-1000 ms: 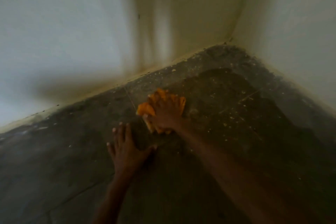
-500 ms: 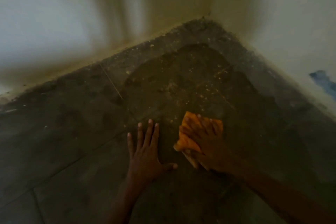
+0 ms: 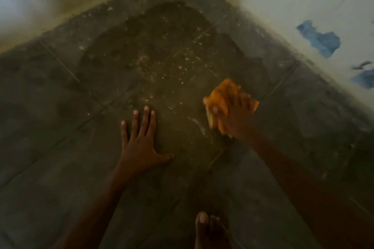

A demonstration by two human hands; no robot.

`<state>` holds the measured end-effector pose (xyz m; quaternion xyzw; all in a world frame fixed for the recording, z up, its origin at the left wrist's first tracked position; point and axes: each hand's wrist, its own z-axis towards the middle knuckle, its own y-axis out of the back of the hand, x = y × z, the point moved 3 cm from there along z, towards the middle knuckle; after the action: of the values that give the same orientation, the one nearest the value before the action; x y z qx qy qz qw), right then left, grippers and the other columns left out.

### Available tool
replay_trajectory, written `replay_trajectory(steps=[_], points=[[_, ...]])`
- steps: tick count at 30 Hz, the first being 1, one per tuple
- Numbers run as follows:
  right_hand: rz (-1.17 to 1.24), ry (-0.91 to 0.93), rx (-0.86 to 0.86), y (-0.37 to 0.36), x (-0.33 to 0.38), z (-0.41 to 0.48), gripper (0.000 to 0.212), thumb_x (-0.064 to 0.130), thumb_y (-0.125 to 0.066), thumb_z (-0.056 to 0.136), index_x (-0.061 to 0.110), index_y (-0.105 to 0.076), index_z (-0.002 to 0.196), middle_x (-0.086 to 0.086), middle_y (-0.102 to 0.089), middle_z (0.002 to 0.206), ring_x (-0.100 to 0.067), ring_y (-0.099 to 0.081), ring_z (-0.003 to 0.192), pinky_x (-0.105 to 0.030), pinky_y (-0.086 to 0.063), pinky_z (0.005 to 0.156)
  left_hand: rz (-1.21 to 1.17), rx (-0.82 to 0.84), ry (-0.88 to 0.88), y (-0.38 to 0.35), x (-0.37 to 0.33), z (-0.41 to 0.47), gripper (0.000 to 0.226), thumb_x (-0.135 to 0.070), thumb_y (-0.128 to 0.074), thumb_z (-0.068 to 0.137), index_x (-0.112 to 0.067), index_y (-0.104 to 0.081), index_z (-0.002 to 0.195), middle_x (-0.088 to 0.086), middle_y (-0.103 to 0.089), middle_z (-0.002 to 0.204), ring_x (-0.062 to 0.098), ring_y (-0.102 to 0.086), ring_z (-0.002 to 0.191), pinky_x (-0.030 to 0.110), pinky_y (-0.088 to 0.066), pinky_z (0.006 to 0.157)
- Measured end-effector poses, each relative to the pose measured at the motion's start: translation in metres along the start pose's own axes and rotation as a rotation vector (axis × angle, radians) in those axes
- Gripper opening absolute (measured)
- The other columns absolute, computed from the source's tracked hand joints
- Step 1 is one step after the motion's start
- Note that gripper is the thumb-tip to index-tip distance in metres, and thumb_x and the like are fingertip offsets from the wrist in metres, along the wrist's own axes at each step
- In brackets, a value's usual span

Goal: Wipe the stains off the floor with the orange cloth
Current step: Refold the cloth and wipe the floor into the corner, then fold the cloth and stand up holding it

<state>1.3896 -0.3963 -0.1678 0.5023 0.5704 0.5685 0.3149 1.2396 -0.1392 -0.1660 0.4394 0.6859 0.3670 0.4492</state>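
The orange cloth (image 3: 217, 100) lies bunched on the dark tiled floor (image 3: 60, 168), right of centre. My right hand (image 3: 234, 115) presses down on it, fingers curled over the folds. My left hand (image 3: 139, 141) rests flat on the floor to the left of the cloth, fingers spread, holding nothing. A wet brownish patch with pale specks (image 3: 162, 62) spreads from the hands toward the corner of the room. A pale wet streak (image 3: 200, 125) runs just left of the cloth.
Two pale walls meet at the corner at the top; the right wall (image 3: 303, 2) has blue chipped patches (image 3: 321, 40). A bare foot (image 3: 208, 230) stands at the bottom edge. Grimy dark bands run along the base of both walls.
My right hand has dragged the cloth back from near the left wall toward me and to the right. My left hand has stayed planted on the floor. The view has tilted down.
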Motion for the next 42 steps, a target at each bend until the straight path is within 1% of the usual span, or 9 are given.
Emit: replay_trajectory(steps=[2,8,12,15,18,24,30,37,42], points=[[0.000,-0.201,0.021,0.005,0.007,0.004,0.081,0.072,-0.014,0.087,0.032,-0.017,0.158,-0.004,-0.011,0.168,-0.038,-0.007,0.153,-0.061,-0.005,0.121,-0.001,0.029,0.015,0.002,-0.006,0.000,0.135,-0.083,-0.056,0.057,-0.022,0.017,0.152,-0.002,0.028,0.159,0.026,0.029,0.144,0.054,0.013,0.117],[0.173,0.177,0.157,0.002,0.039,-0.046,0.091,0.081,0.010,0.084,0.030,-0.007,0.157,0.003,0.002,0.167,-0.028,0.000,0.155,-0.053,-0.007,0.123,-0.456,-0.205,0.115,0.020,-0.057,0.004,0.051,-0.055,-0.046,0.093,-0.025,-0.053,0.133,0.003,-0.049,0.141,0.023,-0.044,0.130,0.041,-0.036,0.106],[0.367,-0.219,-0.079,0.022,0.012,-0.043,0.066,0.044,-0.057,0.094,0.015,-0.037,0.150,-0.017,-0.045,0.149,-0.036,-0.042,0.137,-0.051,-0.037,0.111,-0.468,-0.122,0.218,0.012,-0.098,0.017,0.063,-0.072,-0.042,0.085,-0.022,-0.060,0.119,0.004,-0.053,0.120,0.022,-0.046,0.116,0.039,-0.039,0.096],[0.451,-0.381,0.069,0.025,0.002,-0.037,0.049,0.037,-0.074,0.085,0.016,-0.061,0.127,-0.013,-0.067,0.123,-0.032,-0.063,0.114,-0.048,-0.050,0.096,-0.469,-0.174,0.340,0.011,-0.115,0.024,0.049,-0.061,-0.054,0.086,-0.019,-0.060,0.111,0.004,-0.053,0.115,0.025,-0.045,0.117,0.040,-0.033,0.098],[1.040,-0.527,0.252,0.043,0.005,-0.037,0.026,0.027,-0.081,0.077,0.016,-0.075,0.099,-0.009,-0.077,0.097,-0.027,-0.073,0.093,-0.039,-0.058,0.084,-0.752,-0.246,0.395,0.025,-0.117,0.024,0.021,-0.048,-0.057,0.090,-0.027,-0.056,0.090,-0.006,-0.059,0.094,0.018,-0.056,0.102,0.041,-0.033,0.099],[1.904,-0.577,0.329,0.068,0.011,-0.054,0.043,0.026,-0.066,0.085,0.012,-0.062,0.126,-0.011,-0.072,0.119,-0.029,-0.069,0.108,-0.045,-0.057,0.088,-1.449,0.049,0.356,0.040,-0.108,0.031,0.045,-0.048,-0.069,0.082,-0.019,-0.065,0.116,0.001,-0.074,0.106,0.018,-0.071,0.100,0.046,-0.055,0.091],[1.704,-0.639,0.214,0.059,-0.004,-0.068,0.050,0.018,-0.073,0.081,0.020,-0.060,0.129,-0.009,-0.072,0.121,-0.030,-0.069,0.111,-0.054,-0.055,0.092,-1.288,0.426,0.241,0.028,-0.116,0.038,0.055,-0.042,-0.086,0.062,-0.026,-0.069,0.112,0.000,-0.076,0.103,0.024,-0.070,0.100,0.047,-0.054,0.092],[1.786,-0.762,0.161,0.103,0.024,-0.118,0.052,0.026,-0.071,0.082,0.016,-0.059,0.132,-0.009,-0.070,0.124,-0.026,-0.069,0.111,-0.046,-0.055,0.089,-1.514,0.487,0.384,0.080,-0.128,-0.019,0.032,-0.016,-0.073,0.076,-0.012,-0.071,0.108,0.009,-0.075,0.099,0.019,-0.071,0.084,0.028,-0.060,0.067],[1.785,-0.690,0.137,0.204,0.095,-0.171,0.049,0.016,-0.067,0.088,0.011,-0.057,0.136,-0.013,-0.067,0.130,-0.031,-0.064,0.119,-0.053,-0.054,0.094,-1.482,0.383,0.418,0.186,-0.122,-0.097,0.041,-0.011,-0.070,0.079,-0.005,-0.064,0.119,0.013,-0.072,0.105,0.025,-0.065,0.096,0.039,-0.053,0.087]])
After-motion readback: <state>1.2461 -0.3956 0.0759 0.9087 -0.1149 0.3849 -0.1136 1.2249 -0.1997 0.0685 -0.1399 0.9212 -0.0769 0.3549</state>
